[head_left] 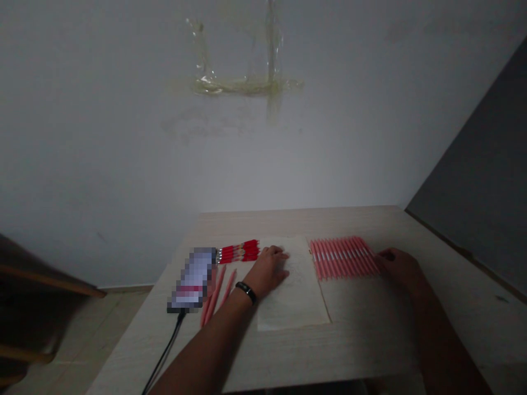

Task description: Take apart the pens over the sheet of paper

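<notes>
A neat row of pink pens (341,257), side by side with pale bands at their middles, lies on the right part of the table. At the row's right end is my right hand (397,267), its fingers pinched on the outermost pink pen. My left hand (269,269), with a black band on its wrist, rests on a white sheet of paper (294,312) with fingers stretched out and holding nothing. Just beyond its wrist lies a bunch of red pens (237,252). A few loose pink pens (214,299) lie left of my left forearm, which partly hides them.
A phone (191,280) with a blurred screen lies at the table's left side, a black cable (167,351) running from it over the near edge. The wooden table (288,356) meets a wall (349,137) with old tape on it. Wooden furniture (45,285) stands lower left.
</notes>
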Available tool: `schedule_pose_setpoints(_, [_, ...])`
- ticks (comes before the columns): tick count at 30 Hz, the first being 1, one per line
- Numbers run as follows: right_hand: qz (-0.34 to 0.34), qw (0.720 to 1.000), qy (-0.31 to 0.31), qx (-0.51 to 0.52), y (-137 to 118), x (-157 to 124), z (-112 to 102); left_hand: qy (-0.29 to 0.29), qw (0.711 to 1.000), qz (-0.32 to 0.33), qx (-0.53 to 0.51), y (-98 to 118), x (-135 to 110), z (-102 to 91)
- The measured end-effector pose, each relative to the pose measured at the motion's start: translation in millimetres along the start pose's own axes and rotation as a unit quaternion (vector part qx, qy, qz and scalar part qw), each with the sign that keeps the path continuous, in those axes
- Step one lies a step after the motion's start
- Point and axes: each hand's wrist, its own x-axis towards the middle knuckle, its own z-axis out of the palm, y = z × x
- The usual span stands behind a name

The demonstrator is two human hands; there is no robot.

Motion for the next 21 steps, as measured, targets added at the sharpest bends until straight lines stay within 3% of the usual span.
schedule_pose_setpoints(21, [-0.025, 0.999, 0.006, -0.019, -2.2, 3.4, 4.1, -0.01, 0.999, 0.019, 0.035, -4.7, -1.0, 3.7])
